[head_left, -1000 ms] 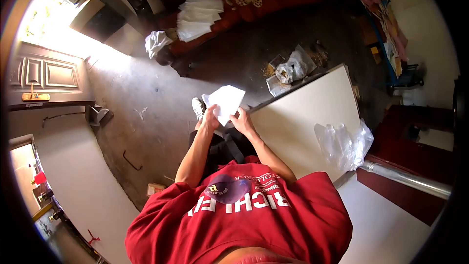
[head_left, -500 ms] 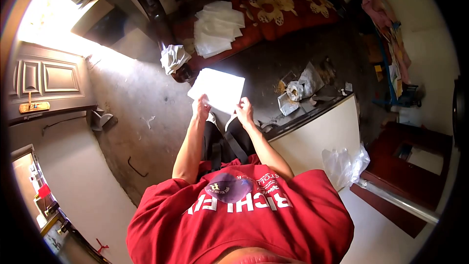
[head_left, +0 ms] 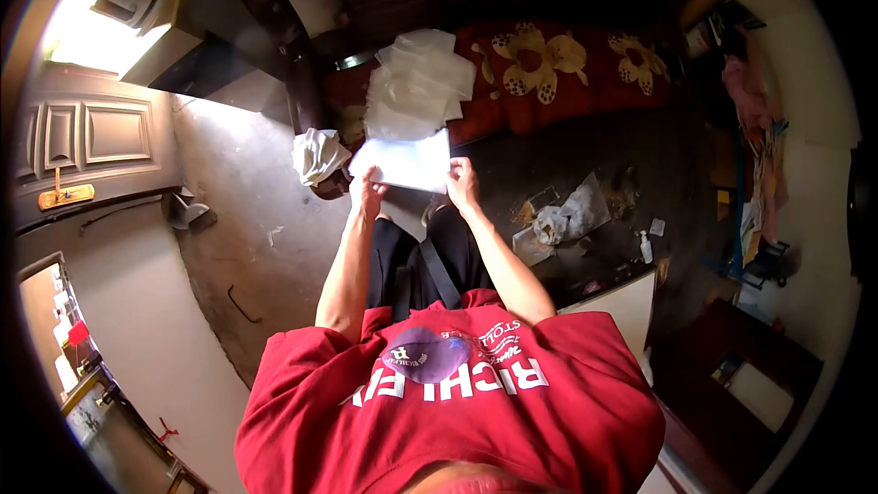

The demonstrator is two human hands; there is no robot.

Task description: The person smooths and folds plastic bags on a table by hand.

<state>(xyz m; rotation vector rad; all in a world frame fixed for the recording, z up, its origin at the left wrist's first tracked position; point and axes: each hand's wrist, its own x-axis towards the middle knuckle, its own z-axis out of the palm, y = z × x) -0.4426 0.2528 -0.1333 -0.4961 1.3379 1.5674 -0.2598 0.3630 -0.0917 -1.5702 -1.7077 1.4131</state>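
A flat white sheet or thin stack [head_left: 402, 163] is stretched between my two hands in front of my knees. My left hand [head_left: 368, 192] pinches its near left corner. At the right edge, my right hand [head_left: 463, 183] grips it with closed fingers. Just beyond it, a pile of translucent white sheets [head_left: 416, 82] lies on the red sofa seat with flower patterns [head_left: 540, 64]. The far edge of the held sheet overlaps the pile in view; whether they touch I cannot tell.
A crumpled white cloth [head_left: 318, 155] hangs at the sofa's left armrest. Plastic bags with litter [head_left: 572, 215] and a small white bottle [head_left: 646, 247] stand to the right, beyond a pale tabletop [head_left: 617, 300]. A brown door [head_left: 101, 133] is at the left.
Both hands have moved with the white sheet toward the sofa, and the sheet is held flatter. The view has shifted, so the pale tabletop shows less and the sofa more.
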